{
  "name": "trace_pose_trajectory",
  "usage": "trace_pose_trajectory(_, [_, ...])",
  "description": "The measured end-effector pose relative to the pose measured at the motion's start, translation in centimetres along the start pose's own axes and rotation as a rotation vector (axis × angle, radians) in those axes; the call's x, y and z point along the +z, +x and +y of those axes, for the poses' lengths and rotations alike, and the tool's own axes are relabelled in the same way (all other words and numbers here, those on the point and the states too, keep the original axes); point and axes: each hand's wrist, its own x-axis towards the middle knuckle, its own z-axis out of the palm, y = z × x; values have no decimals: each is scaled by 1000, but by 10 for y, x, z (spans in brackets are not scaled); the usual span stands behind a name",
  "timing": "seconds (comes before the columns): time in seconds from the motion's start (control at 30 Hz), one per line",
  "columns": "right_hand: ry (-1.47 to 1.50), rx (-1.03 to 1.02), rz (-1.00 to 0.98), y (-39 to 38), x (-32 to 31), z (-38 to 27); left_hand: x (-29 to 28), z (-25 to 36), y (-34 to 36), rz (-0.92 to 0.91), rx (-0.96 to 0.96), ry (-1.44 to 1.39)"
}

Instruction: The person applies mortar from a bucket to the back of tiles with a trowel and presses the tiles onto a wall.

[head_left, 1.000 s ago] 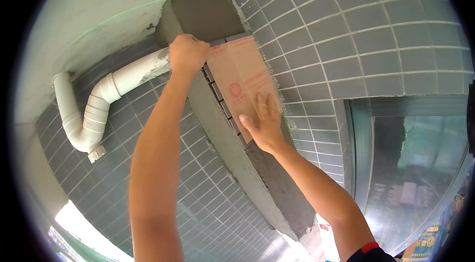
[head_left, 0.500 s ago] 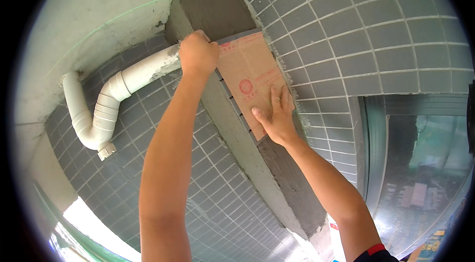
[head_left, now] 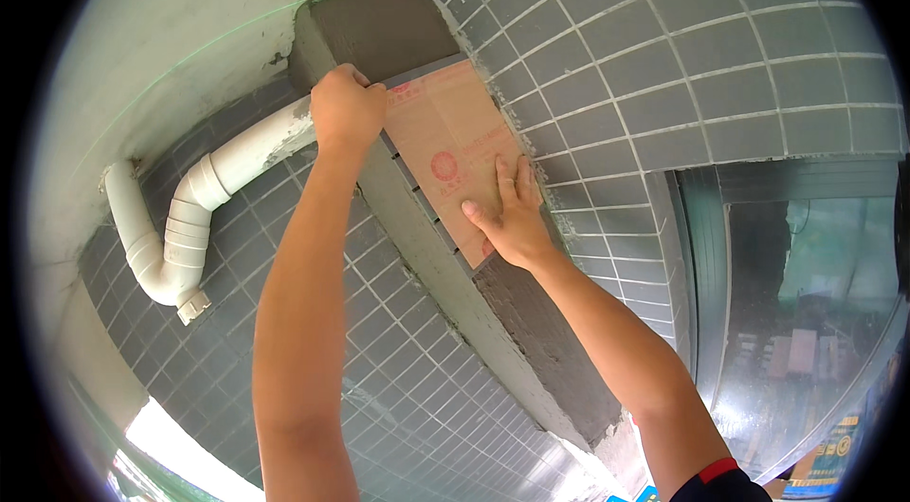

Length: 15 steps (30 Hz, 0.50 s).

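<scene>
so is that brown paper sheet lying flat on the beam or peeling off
Flat: the brown paper sheet lies spread against the beam, right hand pressing it, left hand at its top corner.

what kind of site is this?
Probably a building under finishing work, at an outside wall corner. Grey wall tiles flank a bare cement strip; both hands, left hand and right hand, press a paper-faced tile sheet onto it. A white drain pipe runs nearby.

Backing paper on the grey column

A tan rectangular paper sheet (head_left: 453,146) with red printing and a round red mark lies flat against the column's face; at far lower right, possibly a colourful sign (head_left: 823,466).
</scene>
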Motion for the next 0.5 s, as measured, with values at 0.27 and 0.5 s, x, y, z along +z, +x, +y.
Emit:
trace_pose_trajectory(0.27, [-47,-66,-3,6,1,5,6,-10,5,111,81,57])
trace_pose_trajectory(0.5, [-54,-30,-37,8,-3,5,7,-9,6,100,52,66])
